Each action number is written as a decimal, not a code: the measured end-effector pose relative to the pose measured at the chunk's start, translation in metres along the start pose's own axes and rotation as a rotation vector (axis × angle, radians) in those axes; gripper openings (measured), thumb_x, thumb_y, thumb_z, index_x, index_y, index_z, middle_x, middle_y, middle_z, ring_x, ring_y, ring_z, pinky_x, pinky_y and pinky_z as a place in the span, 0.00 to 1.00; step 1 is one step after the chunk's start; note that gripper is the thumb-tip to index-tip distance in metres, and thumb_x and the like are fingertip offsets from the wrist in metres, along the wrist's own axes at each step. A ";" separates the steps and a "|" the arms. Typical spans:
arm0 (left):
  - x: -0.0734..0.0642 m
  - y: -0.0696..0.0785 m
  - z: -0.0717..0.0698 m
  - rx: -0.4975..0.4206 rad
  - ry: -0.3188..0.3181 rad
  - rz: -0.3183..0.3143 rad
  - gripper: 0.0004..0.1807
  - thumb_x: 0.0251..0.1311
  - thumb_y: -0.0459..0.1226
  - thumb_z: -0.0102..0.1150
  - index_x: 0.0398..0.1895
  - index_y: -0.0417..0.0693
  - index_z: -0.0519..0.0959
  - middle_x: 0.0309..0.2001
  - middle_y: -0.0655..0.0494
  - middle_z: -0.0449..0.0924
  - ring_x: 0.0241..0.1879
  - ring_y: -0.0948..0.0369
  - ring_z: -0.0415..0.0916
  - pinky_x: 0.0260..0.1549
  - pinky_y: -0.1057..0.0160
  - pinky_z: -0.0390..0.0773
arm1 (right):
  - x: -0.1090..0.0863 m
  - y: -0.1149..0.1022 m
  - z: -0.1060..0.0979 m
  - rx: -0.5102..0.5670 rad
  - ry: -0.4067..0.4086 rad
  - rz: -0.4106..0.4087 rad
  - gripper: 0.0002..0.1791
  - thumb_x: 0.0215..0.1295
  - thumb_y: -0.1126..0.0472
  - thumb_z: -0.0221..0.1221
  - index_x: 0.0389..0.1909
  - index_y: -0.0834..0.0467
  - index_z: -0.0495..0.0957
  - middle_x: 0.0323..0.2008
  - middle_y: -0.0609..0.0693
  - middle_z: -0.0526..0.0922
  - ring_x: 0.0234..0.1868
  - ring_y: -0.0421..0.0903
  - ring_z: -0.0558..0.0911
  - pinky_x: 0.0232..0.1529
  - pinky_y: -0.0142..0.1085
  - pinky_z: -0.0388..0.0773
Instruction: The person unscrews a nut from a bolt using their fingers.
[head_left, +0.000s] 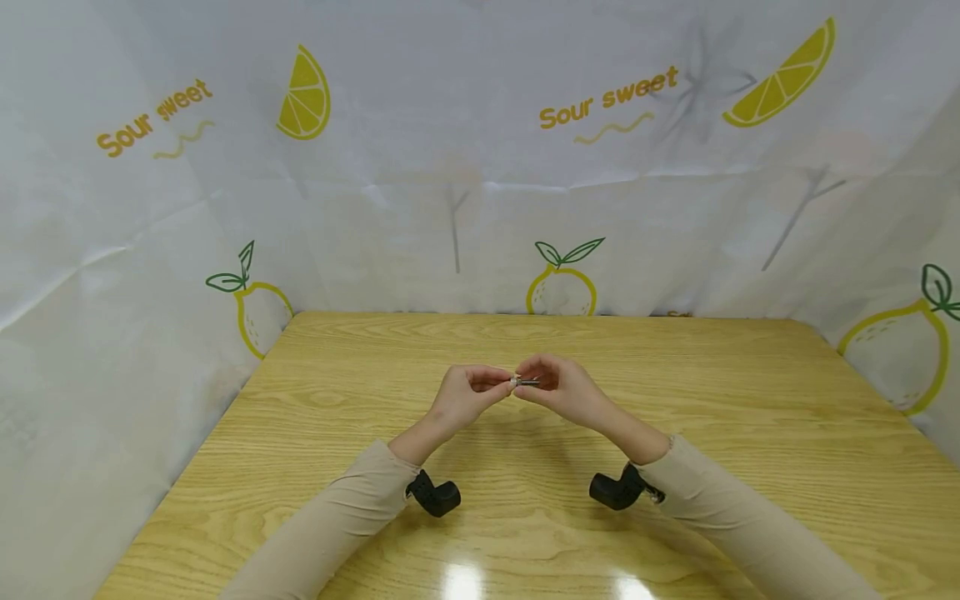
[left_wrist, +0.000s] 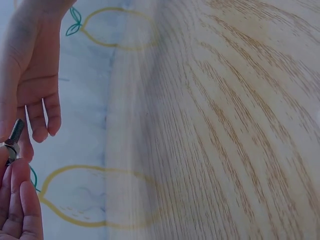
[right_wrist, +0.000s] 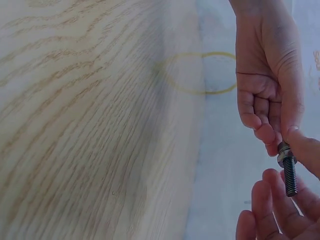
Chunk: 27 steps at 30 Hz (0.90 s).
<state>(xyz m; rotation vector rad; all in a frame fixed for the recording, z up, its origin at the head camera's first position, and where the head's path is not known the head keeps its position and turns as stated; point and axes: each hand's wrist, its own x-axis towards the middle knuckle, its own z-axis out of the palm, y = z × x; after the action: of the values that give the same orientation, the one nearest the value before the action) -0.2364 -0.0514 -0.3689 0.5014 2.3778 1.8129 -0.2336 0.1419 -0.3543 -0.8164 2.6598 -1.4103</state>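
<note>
A metal bolt [right_wrist: 290, 177] with a dark threaded shank is held level between both hands over the table, its threaded end toward the right hand. My left hand [head_left: 465, 397] pinches its head end between thumb and fingers, which partly hide it. A metal nut [right_wrist: 286, 158] sits on the bolt close to that end. My right hand [head_left: 564, 393] has its thumb and forefinger round the nut, the thumb against its side. In the left wrist view the threaded shank [left_wrist: 17, 131] stands between the right hand's thumb and fingers. The right hand's other fingers stay loosely spread.
The wooden table [head_left: 360, 350] stretches out beneath both hands. A white cloth [head_left: 420, 142] printed with lemons hangs behind and at its sides. Black camera mounts [head_left: 437, 495] are strapped at both wrists, below the beige sleeves [head_left: 337, 517].
</note>
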 end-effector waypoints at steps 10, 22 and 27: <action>0.000 0.000 0.000 0.008 0.005 -0.019 0.14 0.59 0.39 0.61 0.45 0.41 0.82 0.45 0.44 0.84 0.41 0.57 0.82 0.41 0.64 0.81 | 0.001 0.001 -0.001 -0.015 -0.040 0.018 0.14 0.67 0.59 0.55 0.45 0.65 0.77 0.42 0.61 0.82 0.43 0.56 0.82 0.42 0.39 0.80; 0.002 -0.003 0.000 0.004 -0.002 -0.022 0.13 0.60 0.39 0.60 0.45 0.43 0.82 0.44 0.46 0.84 0.41 0.57 0.82 0.41 0.64 0.81 | 0.003 0.002 0.000 -0.015 -0.068 0.017 0.14 0.69 0.59 0.52 0.44 0.66 0.78 0.41 0.63 0.83 0.42 0.58 0.82 0.41 0.40 0.81; 0.002 -0.004 0.000 0.006 0.003 -0.002 0.13 0.60 0.38 0.60 0.44 0.42 0.82 0.44 0.45 0.84 0.40 0.58 0.82 0.40 0.63 0.82 | 0.002 0.002 0.000 -0.004 -0.037 0.027 0.14 0.65 0.60 0.57 0.47 0.66 0.75 0.43 0.61 0.82 0.43 0.53 0.82 0.42 0.36 0.80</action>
<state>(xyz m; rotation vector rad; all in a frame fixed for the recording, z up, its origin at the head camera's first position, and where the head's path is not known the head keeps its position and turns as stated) -0.2392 -0.0516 -0.3725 0.4966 2.3860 1.8074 -0.2364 0.1419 -0.3557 -0.7954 2.6363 -1.3710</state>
